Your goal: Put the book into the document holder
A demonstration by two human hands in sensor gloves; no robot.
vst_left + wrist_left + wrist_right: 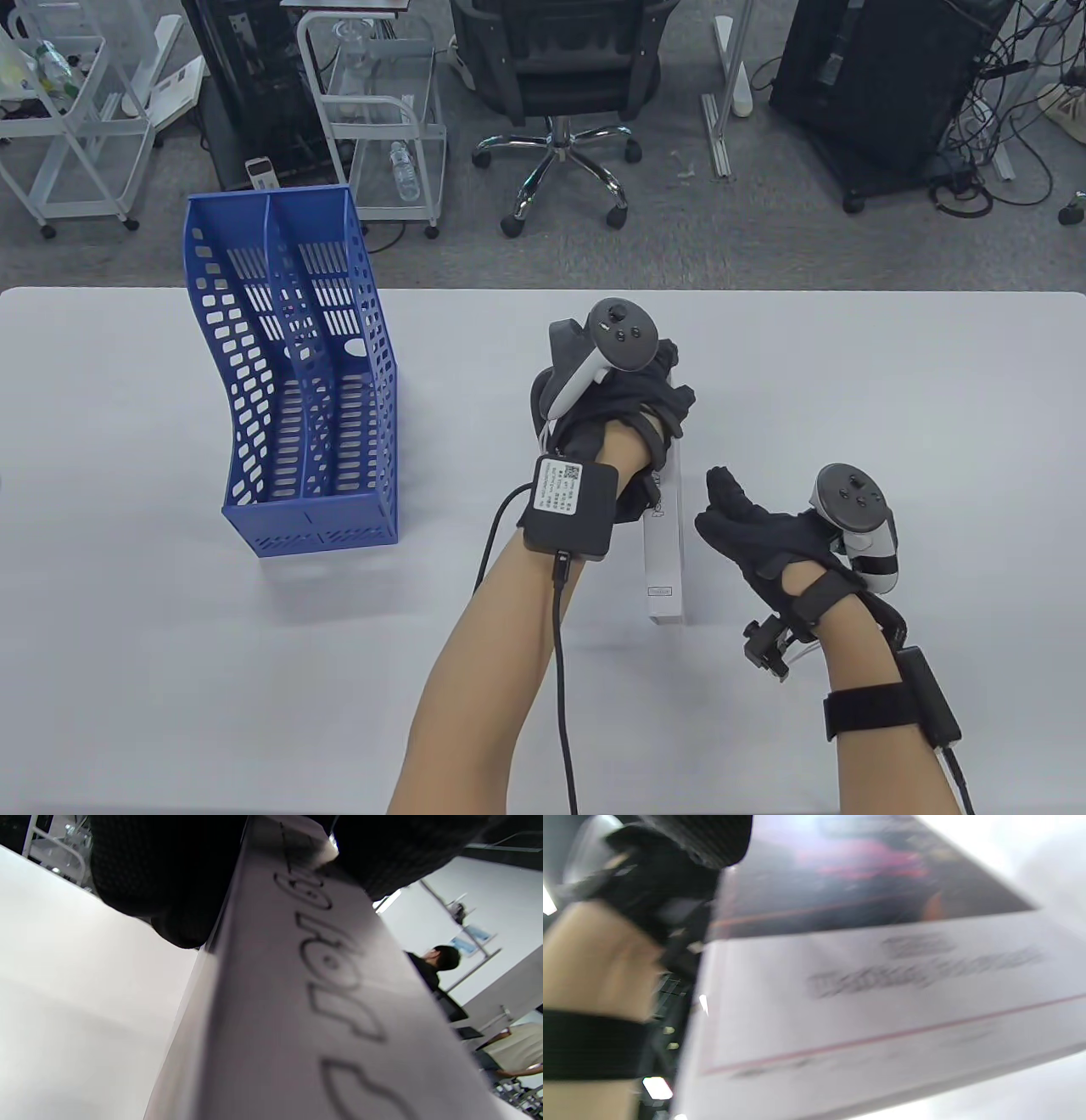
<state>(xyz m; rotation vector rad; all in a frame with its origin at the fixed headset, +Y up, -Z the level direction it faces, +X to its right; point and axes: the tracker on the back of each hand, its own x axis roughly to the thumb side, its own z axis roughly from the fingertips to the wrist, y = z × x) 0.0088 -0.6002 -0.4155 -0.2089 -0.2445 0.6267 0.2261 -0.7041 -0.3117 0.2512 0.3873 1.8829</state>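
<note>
Gripping the book (664, 543) upright, left hand (611, 399), right hand (764, 526) open beside, document holder (297, 373) well apart.

bare table (475, 356) between book (666, 543) and holder (297, 373)

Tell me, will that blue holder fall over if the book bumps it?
Possibly. The blue document holder stands tall on a smallish base, and its perforated plastic walls look light, so a bump near the top might tip or slide it. The book, gripped by the left hand, looks stiff, so it would push rather than bend.
</note>
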